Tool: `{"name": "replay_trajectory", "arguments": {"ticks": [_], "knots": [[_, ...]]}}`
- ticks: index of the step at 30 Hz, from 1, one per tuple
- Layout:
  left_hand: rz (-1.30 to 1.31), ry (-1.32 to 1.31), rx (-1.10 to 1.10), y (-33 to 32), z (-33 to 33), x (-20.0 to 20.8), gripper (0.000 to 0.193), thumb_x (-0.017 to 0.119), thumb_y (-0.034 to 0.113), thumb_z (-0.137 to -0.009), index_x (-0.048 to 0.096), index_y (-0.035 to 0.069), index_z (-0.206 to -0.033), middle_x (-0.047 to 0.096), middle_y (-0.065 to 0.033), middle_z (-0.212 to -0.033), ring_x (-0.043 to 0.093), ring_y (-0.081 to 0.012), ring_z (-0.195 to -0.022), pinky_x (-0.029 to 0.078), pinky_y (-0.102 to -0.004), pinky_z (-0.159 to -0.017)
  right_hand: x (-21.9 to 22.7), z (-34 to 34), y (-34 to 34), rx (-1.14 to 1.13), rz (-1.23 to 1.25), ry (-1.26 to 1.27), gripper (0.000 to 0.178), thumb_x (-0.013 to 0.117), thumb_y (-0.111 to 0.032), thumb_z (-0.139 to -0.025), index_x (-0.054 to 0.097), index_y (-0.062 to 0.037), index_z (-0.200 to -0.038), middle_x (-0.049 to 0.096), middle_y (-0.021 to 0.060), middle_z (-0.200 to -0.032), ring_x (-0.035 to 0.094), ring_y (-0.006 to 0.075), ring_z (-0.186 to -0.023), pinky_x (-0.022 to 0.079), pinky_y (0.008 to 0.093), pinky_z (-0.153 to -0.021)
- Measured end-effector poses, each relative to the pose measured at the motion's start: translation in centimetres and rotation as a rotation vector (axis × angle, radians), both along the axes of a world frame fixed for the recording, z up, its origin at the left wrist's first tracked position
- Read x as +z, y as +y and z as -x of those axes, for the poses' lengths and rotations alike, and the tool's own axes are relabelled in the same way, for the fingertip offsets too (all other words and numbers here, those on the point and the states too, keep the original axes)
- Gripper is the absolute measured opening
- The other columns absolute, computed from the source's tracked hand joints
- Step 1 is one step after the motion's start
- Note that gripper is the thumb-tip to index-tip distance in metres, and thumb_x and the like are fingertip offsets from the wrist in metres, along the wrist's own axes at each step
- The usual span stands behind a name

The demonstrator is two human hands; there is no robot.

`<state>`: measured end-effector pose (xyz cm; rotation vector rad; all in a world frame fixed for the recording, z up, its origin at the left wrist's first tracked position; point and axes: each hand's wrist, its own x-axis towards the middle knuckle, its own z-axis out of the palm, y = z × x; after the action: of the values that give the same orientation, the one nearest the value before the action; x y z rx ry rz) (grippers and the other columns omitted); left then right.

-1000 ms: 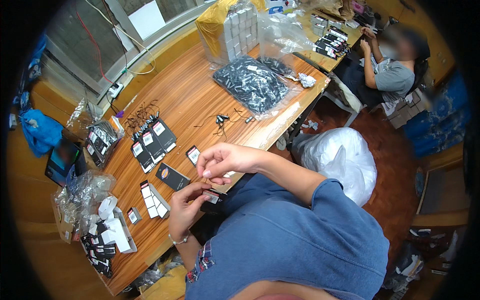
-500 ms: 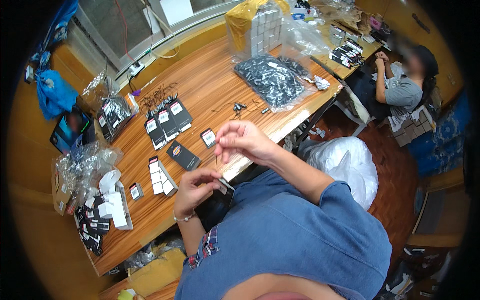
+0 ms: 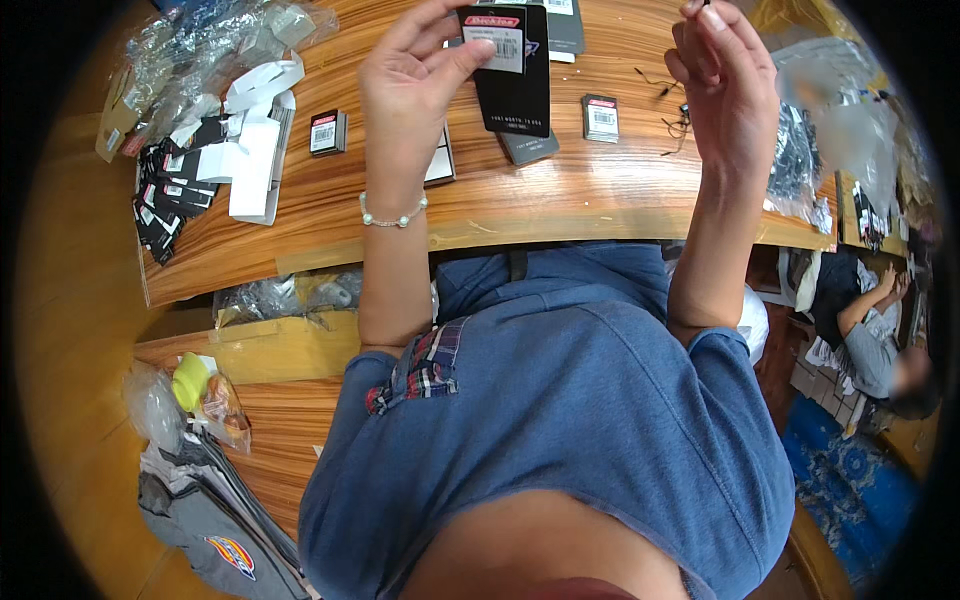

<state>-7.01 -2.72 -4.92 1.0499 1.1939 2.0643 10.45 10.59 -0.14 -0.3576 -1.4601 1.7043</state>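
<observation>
While looking down over blue shirt (image 3: 570, 410), note soft, matte knit, one raised seam, red-and-navy plaid cloth (image 3: 425, 365) at left sleeve. Beyond trousers (image 3: 580, 272), find glossy, wood-grained table (image 3: 640, 195). On left wrist, note bracelet (image 3: 392, 219) of pale round beads.

Above table, see black tag (image 3: 520, 105): stiff, smooth oblong card, white label and red strip near top. Pinched along upper left by left hand (image 3: 410, 95), thumb on label, fingers partly behind card. Held well apart from right hand (image 3: 730, 90), with fingers curled in, tips together at upper edge on dark bit (image 3: 706, 3), too small to name. See both forearms reaching forward past table edge, roughly parallel.

Below tag, partly hidden, grey card (image 3: 532, 149). Between hands, small card stack (image 3: 600, 119); just beside right hand, thin, tangled cords (image 3: 668, 117). To left, second stack (image 3: 328, 133), white carton (image 3: 256, 165), fanned heap (image 3: 165, 205) of black cards, crinkled clear plastic (image 3: 200, 50). Farthest right, person (image 3: 872, 345) in grey.
</observation>
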Motion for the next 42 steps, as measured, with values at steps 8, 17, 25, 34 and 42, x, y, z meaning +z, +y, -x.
{"name": "replay_trajectory", "arguments": {"ticks": [8,17,25,34,42], "knots": [[0.131,0.164,0.119,2.2,-1.3,0.4,0.032,0.061,-0.007,-0.076,0.055,0.000,-0.107,0.063,-0.0088,-0.089,0.061,-0.0104,-0.082,0.049,-0.0194,-0.071,-3.5,1.6,-0.9,-0.105,-0.369,-0.381,0.011,0.063,-0.011,-0.079,0.063,0.0001,-0.077,0.049,-0.0041,-0.057,0.041,0.0023,-0.053,0.032,0.0189,-0.047],[0.309,0.342,0.165,3.5,-4.6,0.1,0.029,0.065,0.001,-0.075,0.058,0.005,-0.103,0.065,-0.0078,-0.089,0.063,-0.0123,-0.077,0.051,-0.0229,-0.063,-2.8,1.9,0.1,-0.208,-0.620,-0.474,0.009,0.061,-0.008,-0.072,0.060,-0.0004,-0.069,0.052,0.0069,-0.055,0.049,0.0131,-0.048,0.038,0.0254,-0.046],[0.291,0.391,0.210,4.5,-5.3,-0.4,0.033,0.067,0.002,-0.074,0.057,0.007,-0.105,0.065,-0.0074,-0.089,0.064,-0.0127,-0.077,0.050,-0.0227,-0.062,-3.2,1.1,0.7,-0.171,-0.576,-0.562,0.010,0.060,-0.009,-0.070,0.059,0.0002,-0.068,0.053,0.0085,-0.056,0.050,0.0144,-0.048,0.039,0.0265,-0.046],[0.261,0.325,0.169,5.2,-3.8,-1.1,0.031,0.062,-0.004,-0.075,0.058,0.006,-0.104,0.065,-0.0063,-0.088,0.063,-0.0123,-0.078,0.050,-0.0224,-0.065,-3.7,2.2,1.1,-0.195,-0.530,-0.533,0.009,0.061,-0.007,-0.071,0.058,0.0007,-0.067,0.052,0.0076,-0.055,0.048,0.0128,-0.048,0.038,0.0254,-0.046],[0.283,0.321,0.076,5.1,-3.5,-1.0,0.032,0.060,-0.008,-0.076,0.054,0.000,-0.106,0.061,-0.0069,-0.093,0.061,-0.0112,-0.083,0.048,-0.0194,-0.069,-3.9,2.8,1.1,-0.188,-0.507,-0.524,0.010,0.060,-0.008,-0.072,0.059,0.0010,-0.069,0.053,0.0074,-0.055,0.048,0.0116,-0.048,0.037,0.0244,-0.046]]}}
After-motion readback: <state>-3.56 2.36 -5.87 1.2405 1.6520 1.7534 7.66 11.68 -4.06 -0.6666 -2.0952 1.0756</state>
